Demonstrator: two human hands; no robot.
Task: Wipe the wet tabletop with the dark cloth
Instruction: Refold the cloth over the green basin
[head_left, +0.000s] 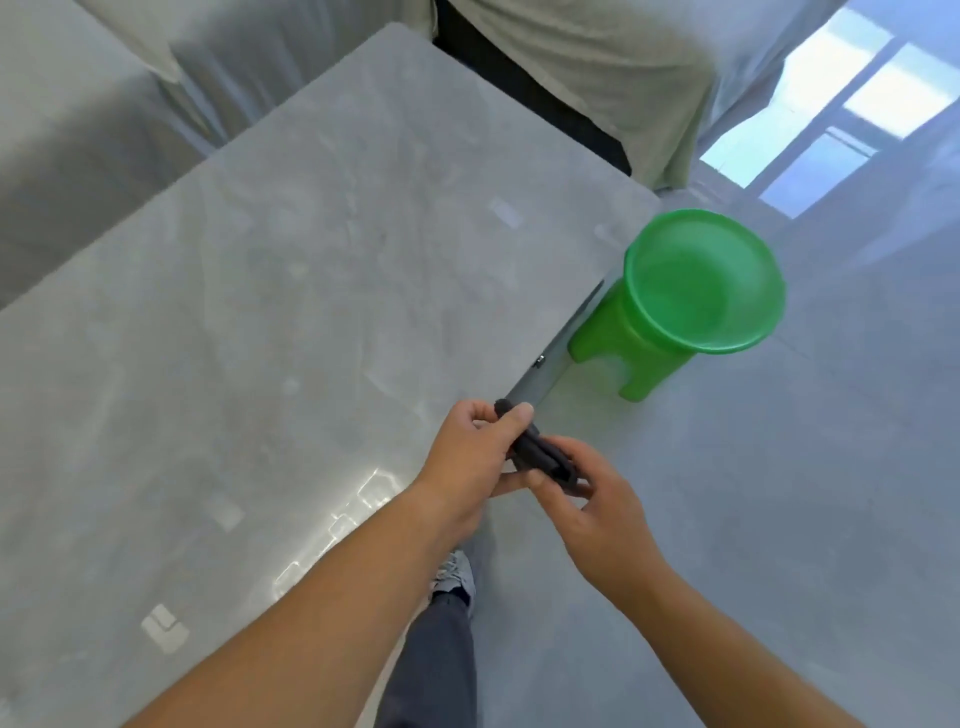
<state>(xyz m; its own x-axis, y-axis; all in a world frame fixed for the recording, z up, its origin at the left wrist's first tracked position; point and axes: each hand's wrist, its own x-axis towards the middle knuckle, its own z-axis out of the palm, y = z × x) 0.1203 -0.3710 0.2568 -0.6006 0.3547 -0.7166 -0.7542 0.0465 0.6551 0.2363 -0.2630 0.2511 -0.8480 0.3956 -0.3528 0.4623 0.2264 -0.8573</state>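
Note:
The grey marble-look tabletop (291, 312) fills the left and middle of the view, glossy with light reflections near its front edge. Both my hands hold the dark cloth (540, 454), rolled into a tight twist, just past the table's right edge. My left hand (472, 457) grips its upper end. My right hand (597, 504) grips the lower end. The cloth is above the floor, not touching the table.
A green plastic basin (706, 280) rests on a green stool (618, 348) on the floor right of the table. Sofas under pale covers (78, 145) stand behind and left of the table. My leg and shoe (452, 582) are below my hands.

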